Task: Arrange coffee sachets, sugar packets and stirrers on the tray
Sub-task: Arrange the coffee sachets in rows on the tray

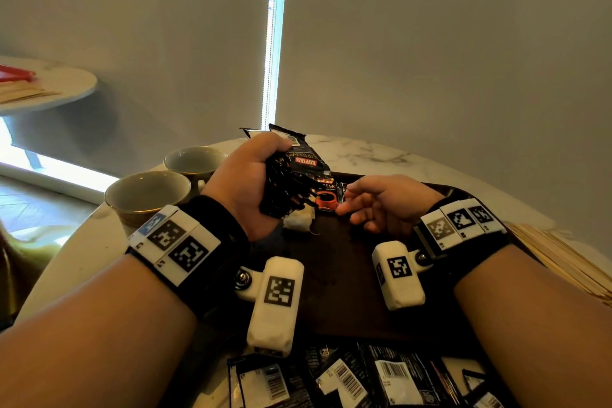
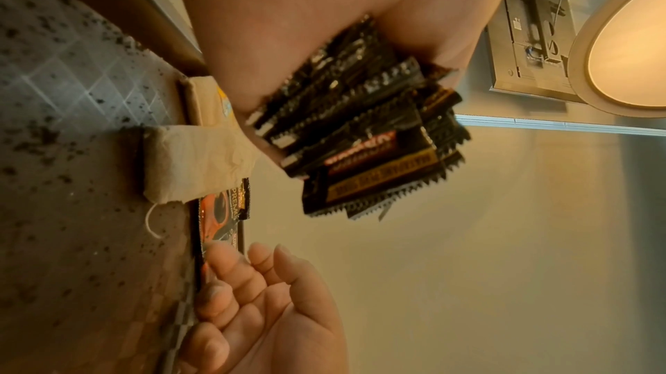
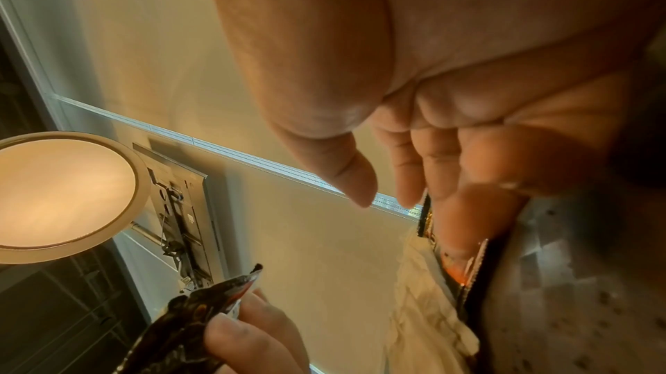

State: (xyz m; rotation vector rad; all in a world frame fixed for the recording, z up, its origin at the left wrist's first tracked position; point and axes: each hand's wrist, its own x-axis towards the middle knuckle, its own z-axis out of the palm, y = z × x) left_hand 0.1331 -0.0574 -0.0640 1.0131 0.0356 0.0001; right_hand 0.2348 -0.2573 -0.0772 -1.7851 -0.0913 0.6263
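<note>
Left hand [image 1: 243, 182] fingers clamped round sachet bundle [image 1: 291, 182]; right hand [image 1: 381, 205] fingers loosely apart, fingertips on tray sachet [image 1: 326, 197].

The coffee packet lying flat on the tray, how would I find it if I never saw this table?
Find the dark tray on the marble table. Near its far edge, between the left hand and right hand, lies one coffee packet. It alone shows a red cup face up; the left hand grips a bunch of packets, and the near ones show barcodes.

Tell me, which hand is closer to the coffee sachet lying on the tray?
Right. The right hand touches the sachet with its fingertips; the left hand holds a bundle just above it.
</note>
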